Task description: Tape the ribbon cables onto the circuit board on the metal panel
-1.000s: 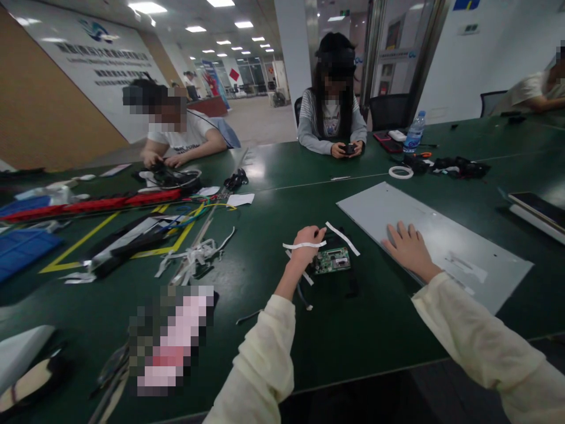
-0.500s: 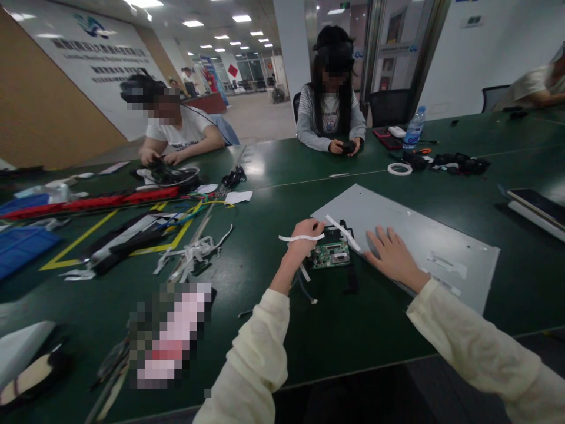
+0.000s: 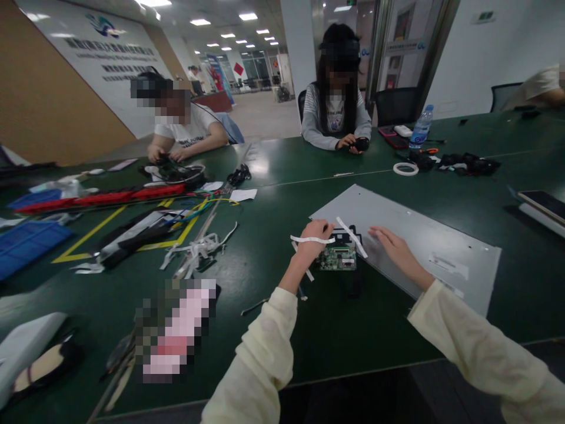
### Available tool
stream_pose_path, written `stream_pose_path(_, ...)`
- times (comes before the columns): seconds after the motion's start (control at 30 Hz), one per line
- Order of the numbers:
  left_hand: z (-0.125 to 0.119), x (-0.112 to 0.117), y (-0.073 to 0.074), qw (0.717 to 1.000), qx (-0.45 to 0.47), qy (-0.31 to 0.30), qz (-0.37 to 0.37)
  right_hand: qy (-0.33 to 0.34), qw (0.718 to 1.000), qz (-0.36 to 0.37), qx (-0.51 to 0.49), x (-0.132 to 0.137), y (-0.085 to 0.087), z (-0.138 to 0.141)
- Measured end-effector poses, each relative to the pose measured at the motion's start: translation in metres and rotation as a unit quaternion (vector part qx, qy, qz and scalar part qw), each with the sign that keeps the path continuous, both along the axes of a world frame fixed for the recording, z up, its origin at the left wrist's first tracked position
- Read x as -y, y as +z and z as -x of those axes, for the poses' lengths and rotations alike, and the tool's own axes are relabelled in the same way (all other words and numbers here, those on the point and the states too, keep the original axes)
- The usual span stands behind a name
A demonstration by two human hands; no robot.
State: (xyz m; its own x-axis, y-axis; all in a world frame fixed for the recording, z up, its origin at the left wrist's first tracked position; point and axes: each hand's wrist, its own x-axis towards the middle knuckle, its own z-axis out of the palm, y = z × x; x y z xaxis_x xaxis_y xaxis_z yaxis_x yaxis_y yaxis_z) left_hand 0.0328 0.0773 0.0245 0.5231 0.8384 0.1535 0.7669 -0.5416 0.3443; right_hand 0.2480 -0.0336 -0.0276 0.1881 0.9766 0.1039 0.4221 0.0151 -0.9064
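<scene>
My left hand (image 3: 314, 237) is by the left side of a green circuit board (image 3: 338, 259) set on a black frame, its fingers curled closed. What they hold is hidden. A white strip (image 3: 312, 239) lies across the back of this hand, and another white strip (image 3: 352, 237) slants over the board's upper right. Below the wrist, a short cable (image 3: 302, 291) shows. My right hand (image 3: 399, 253) is at the left part of a flat grey panel (image 3: 375, 212), fingers stretched out and close together, holding nothing. Whether it touches the panel I cannot tell.
Left on the green table (image 3: 273, 218) are tangled white strips (image 3: 200, 253), a blurred pink item (image 3: 189, 324) and a blue tray (image 3: 33, 244). Beyond the panel lie a white tape roll (image 3: 405, 169) and a bottle (image 3: 421, 126). Two people sit across the table.
My right hand has gone from spread flat on the panel to fingers drawn together and turned more sideways. My left hand has shifted slightly right, still curled by the board.
</scene>
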Motion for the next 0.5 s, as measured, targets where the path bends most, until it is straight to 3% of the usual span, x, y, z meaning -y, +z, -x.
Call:
stream_pose_path(0.1, 0.001, 0.0, -0.004, 1.0, 0.005, -0.012, -0.005, 0.03, 0.99, 0.046, -0.132, -0.004, 0.017, 0.017)
stream_pose_path(0.23, -0.001, 0.003, -0.008, 1.0, 0.018, -0.015, -0.008, 0.073, 0.953, 0.113, -0.27, -0.01, 0.031, 0.047)
stream_pose_path(0.37, 0.0, 0.006, -0.007, 0.999, 0.036, -0.016, -0.004, 0.069, 0.966, 0.041, -0.245, -0.016, 0.021, 0.063)
stream_pose_path(0.5, 0.025, -0.001, -0.002, 0.993, 0.112, 0.022, -0.039, 0.045, 0.961, 0.029, -0.271, -0.017, 0.01, 0.063)
